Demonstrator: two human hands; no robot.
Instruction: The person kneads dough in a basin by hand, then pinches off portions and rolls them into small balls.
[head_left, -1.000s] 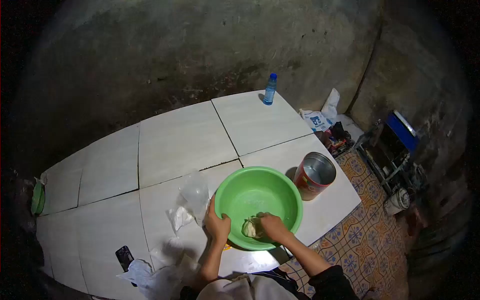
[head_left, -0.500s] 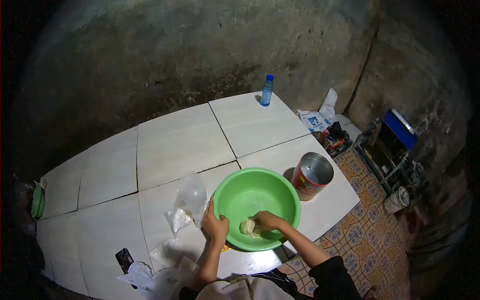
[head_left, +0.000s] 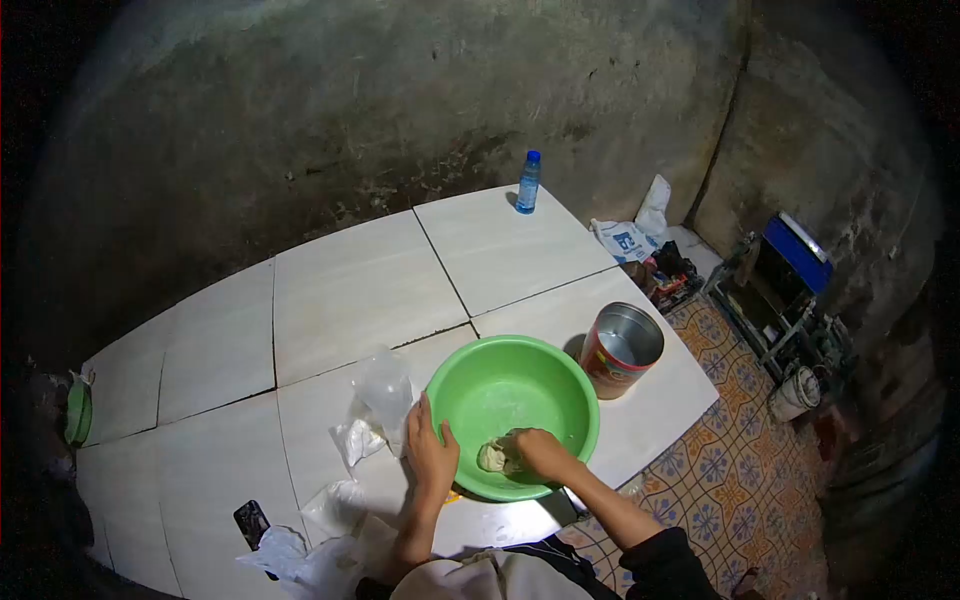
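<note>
At the near edge of the bench (head_left: 350, 300), crumpled thin plastic (head_left: 282, 552) lies partly over a dark phone (head_left: 252, 521). The left hand (head_left: 432, 460) holds the left rim of a green basin (head_left: 505, 378), its fingers stretched along the outside and its thumb set apart at the rim. Inside the basin, low on the near side, sits a pale lump of dough (head_left: 491, 456). The right hand (head_left: 543, 456) is against its right side, fingers curled; their tips are hidden, so I cannot tell whether they grip the lump or press it. Just left of the basin lies a clear plastic bag (head_left: 384, 385). Beyond its right rim stands an open red tin (head_left: 612, 371). A blue-capped bottle (head_left: 527, 188) stands upright at the far edge, near the stained wall (head_left: 300, 110).
</note>
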